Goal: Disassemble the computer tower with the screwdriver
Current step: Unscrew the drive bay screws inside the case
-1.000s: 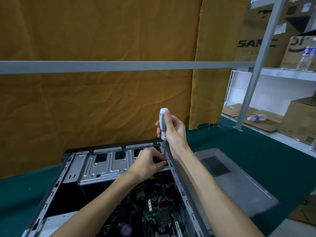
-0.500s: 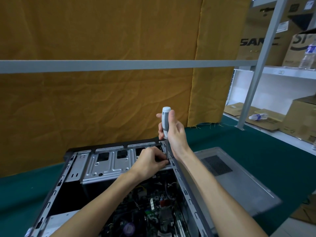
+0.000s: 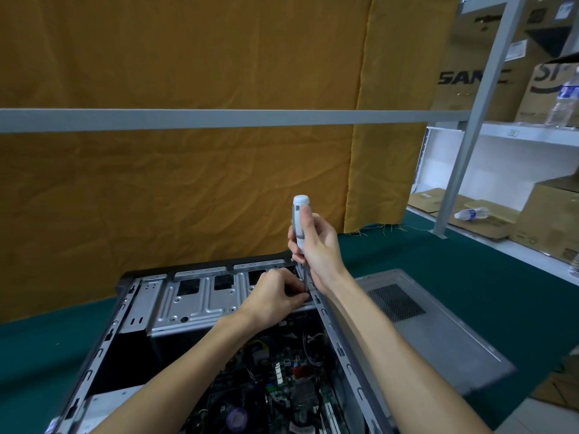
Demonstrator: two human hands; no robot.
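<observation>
— Computer tower, the open grey steel case (image 3: 200, 302), lies on its side on the green table (image 3: 470, 277); what's changed?

— Little. The right hand (image 3: 319, 245) still grips the white-handled screwdriver (image 3: 300, 222) upright at the drive cage; the left hand (image 3: 275, 296) seemingly pinches its shaft. Screw probably still turning.

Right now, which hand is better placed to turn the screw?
The right hand: its grip is already around the upright screwdriver. The left hand steadies the shaft low near the drive cage.
</observation>
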